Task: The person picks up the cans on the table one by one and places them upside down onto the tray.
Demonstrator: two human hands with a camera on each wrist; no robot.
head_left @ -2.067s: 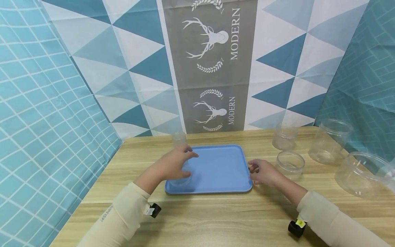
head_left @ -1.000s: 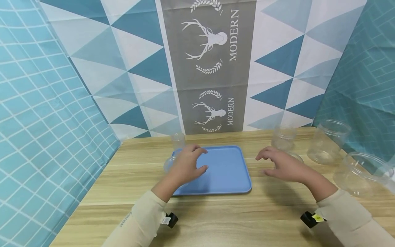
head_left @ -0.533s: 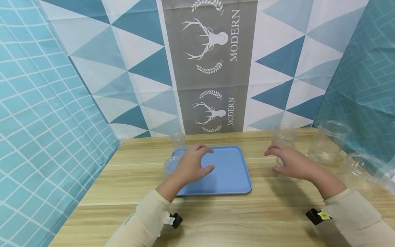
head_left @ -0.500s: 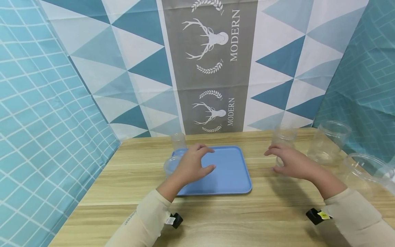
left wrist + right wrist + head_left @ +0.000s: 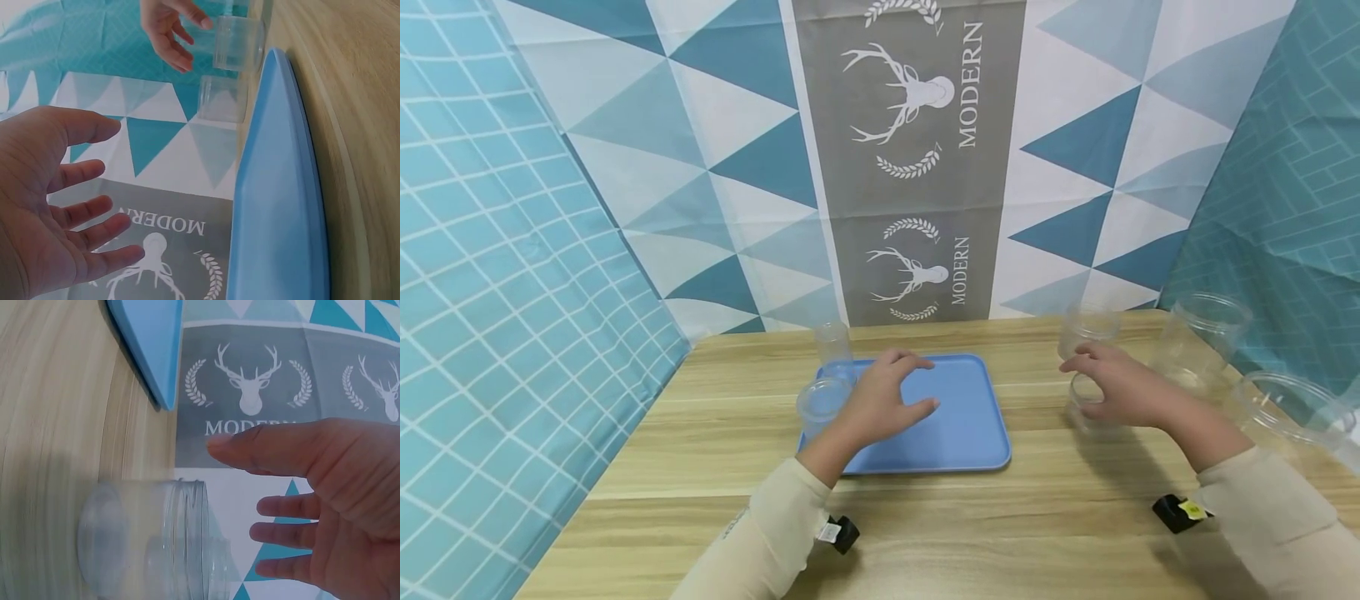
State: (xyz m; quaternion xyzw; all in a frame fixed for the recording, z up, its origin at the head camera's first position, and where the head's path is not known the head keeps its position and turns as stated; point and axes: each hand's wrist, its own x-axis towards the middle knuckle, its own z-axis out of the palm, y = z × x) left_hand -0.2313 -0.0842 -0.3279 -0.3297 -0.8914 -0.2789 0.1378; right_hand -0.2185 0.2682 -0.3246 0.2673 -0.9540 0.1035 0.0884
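In the head view my left hand [image 5: 883, 402] hovers over the left half of a blue tray [image 5: 955, 425], fingers spread and nothing in them. A clear, round jar [image 5: 822, 402] stands at the tray's left side, partly hidden by that hand; a narrower clear jar [image 5: 835, 350] is behind it. My right hand [image 5: 1116, 386] is held over a short clear jar [image 5: 1084, 417], thumb and fingers apart. The right wrist view shows this jar [image 5: 140, 537] with a threaded rim, a gap between it and my hand [image 5: 325, 506].
Farther right on the wooden table [image 5: 925, 533] are more clear containers: one jar [image 5: 1090, 321] at the back, a larger jar [image 5: 1206, 333] and a wide one [image 5: 1281, 404] near the right edge. Patterned cloth [image 5: 925, 167] hangs behind the table.
My left hand has shifted right, away from the jar at the tray's left, uncovering it. My right hand has risen from the tray's right edge and moved right, over the short jar.
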